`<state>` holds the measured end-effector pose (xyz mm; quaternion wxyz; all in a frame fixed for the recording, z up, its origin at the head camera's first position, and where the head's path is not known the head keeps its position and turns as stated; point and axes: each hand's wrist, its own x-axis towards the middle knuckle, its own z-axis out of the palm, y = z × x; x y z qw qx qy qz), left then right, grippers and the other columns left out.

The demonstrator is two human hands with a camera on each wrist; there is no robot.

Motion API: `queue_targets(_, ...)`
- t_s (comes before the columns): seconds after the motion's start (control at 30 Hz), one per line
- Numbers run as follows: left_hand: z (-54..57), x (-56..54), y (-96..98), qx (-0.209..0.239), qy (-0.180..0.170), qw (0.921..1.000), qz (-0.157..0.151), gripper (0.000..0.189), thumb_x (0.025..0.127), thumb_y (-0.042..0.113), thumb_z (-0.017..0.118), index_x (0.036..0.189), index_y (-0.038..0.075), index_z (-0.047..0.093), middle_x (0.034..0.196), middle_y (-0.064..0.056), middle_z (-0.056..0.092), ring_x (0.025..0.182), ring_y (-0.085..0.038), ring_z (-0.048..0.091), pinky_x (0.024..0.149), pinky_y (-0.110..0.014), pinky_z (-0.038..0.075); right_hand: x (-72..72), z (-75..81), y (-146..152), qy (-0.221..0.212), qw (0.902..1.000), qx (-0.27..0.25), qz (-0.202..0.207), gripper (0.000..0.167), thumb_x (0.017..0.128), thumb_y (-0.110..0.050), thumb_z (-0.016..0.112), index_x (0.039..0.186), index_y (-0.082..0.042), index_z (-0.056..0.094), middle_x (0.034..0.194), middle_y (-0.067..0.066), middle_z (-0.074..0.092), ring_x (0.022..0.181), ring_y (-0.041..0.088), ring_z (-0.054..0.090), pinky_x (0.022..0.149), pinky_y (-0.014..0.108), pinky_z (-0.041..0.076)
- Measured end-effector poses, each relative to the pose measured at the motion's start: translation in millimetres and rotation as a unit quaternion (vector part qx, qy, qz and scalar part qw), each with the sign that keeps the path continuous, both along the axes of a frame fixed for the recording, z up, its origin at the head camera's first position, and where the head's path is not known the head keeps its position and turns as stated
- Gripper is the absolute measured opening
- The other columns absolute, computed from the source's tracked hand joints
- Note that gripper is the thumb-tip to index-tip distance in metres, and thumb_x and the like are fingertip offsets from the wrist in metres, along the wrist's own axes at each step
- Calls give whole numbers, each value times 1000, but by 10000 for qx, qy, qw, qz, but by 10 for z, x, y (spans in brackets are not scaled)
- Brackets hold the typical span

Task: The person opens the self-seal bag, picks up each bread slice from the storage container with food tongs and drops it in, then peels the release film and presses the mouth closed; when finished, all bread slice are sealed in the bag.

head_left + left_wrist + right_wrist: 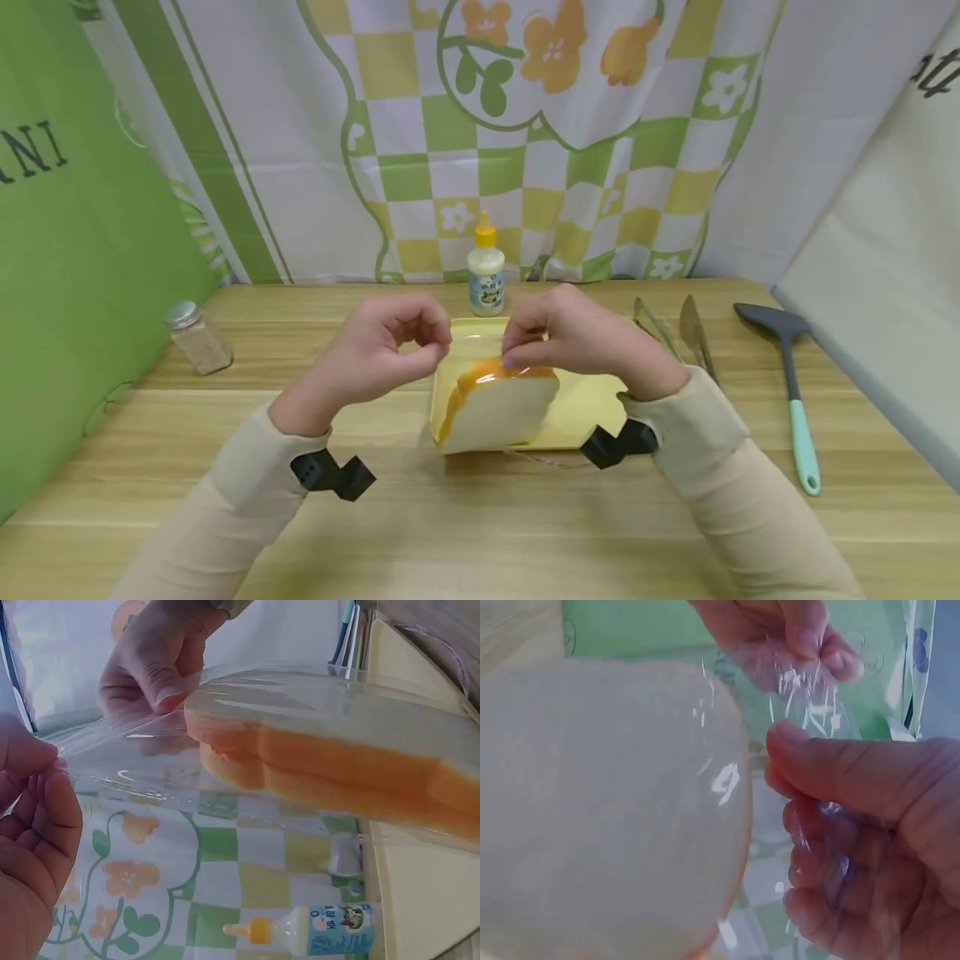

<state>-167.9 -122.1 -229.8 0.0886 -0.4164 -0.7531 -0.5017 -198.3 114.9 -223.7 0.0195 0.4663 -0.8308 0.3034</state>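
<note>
Sliced bread [497, 412] with an orange-brown crust sits inside a clear plastic bag [142, 765], held up in front of a pale yellow tray [592, 408]. My left hand [390, 350] pinches the gathered end of the bag between thumb and fingers. The right hand [573, 337] grips the clear film close to the top of the bread, thumb against the fingers. Between both hands the film is stretched taut, as the left wrist view shows. At least two slices lie face to face in the bag. The right wrist view has one broad white slice face [615, 802].
Behind the tray stands a squeeze bottle [486, 279] with a yellow cap. A jar [198, 337] with a silver lid is at the left. Tongs [696, 333] lie right of the tray, then a spatula [791, 375] with a mint handle. A patterned curtain [525, 192] hangs behind.
</note>
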Motion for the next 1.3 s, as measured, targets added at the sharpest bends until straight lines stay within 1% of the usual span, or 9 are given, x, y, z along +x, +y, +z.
queue_targets(0.5, -19, -6, -81, -19, -32, 9995, 299, 17, 74, -16, 56, 76, 0, 57, 75, -6, 57, 67, -12, 51, 60, -22, 46, -46, -105, 596, -566, 9906, 354, -1190, 8, 78, -13, 74, 73, -16, 68, 73, -7, 65, 66, 7, 57, 61, 25, 49)
queue_targets(0.77, -80, -35, -112, 180, 180, 9997, 41, 19, 73, -18, 55, 76, 0, 57, 74, -6, 57, 67, -13, 51, 59, -22, 46, -80, -256, 795, 19, 9935, -234, -1117, 6, 78, -10, 73, 78, -14, 70, 77, -8, 67, 68, 3, 58, 61, 24, 49)
queue_targets(0.87, -121, -47, -128, 308, 190, 9993, 70, 19, 73, -19, 55, 77, -1, 58, 75, -9, 58, 67, -12, 52, 59, -22, 46, -98, -350, 840, -165, 9889, -994, -1095, 8, 79, -5, 71, 77, -13, 69, 79, -6, 67, 71, 4, 58, 62, 22, 48)
queue_targets(0.93, -149, -48, -139, 422, 159, 9988, 204, 18, 73, -20, 56, 78, -2, 58, 76, -11, 58, 67, -11, 52, 59, -21, 47, -109, -431, 843, -648, 9742, -1944, -948, 10, 81, -2, 69, 79, -12, 70, 81, -4, 67, 72, 5, 58, 63, 20, 48)
queue_targets(0.97, -164, -48, -142, 480, 147, 9984, 275, 18, 73, -20, 56, 78, -2, 58, 77, -11, 58, 67, -10, 53, 59, -20, 47, -116, -475, 831, -910, 9601, -2521, -799, 10, 81, -1, 67, 80, -10, 70, 82, -3, 68, 73, 5, 59, 64, 20, 48)
queue_targets(1.07, -207, -47, -142, 787, 135, 9960, 397, 17, 73, -20, 57, 79, -5, 58, 78, -7, 59, 67, -10, 53, 59, -20, 48, -128, -598, 757, -1521, 8966, -4155, -188, 11, 82, 2, 65, 85, -7, 71, 86, -1, 68, 76, 9, 60, 68, 20, 50)
queue_targets(1.17, -232, -29, -151, 1264, 61, 9904, 563, 18, 73, -21, 58, 80, -4, 60, 79, 1, 61, 65, -8, 54, 58, -18, 47, -141, -659, 640, -1609, 8493, -5017, 324, 9, 83, 1, 64, 87, -4, 71, 87, 3, 68, 76, 11, 61, 69, 21, 51)
queue_targets(1.23, -232, -4, -180, 1678, -46, 9832, 717, 25, 73, -21, 58, 81, 2, 62, 80, 4, 61, 64, -7, 53, 56, -16, 46, -144, -654, 552, -1622, 8315, -5286, 543, 9, 83, 1, 64, 88, -2, 71, 86, 5, 68, 73, 13, 61, 67, 22, 52)
queue_targets(1.3, -218, 22, -226, 2166, -203, 9729, 787, 32, 73, -23, 58, 82, 7, 64, 80, 4, 62, 64, -6, 54, 54, -15, 45, -140, -627, 461, -1573, 8266, -5368, 613, 8, 82, -1, 66, 88, -3, 71, 85, 4, 68, 71, 12, 61, 65, 22, 51)
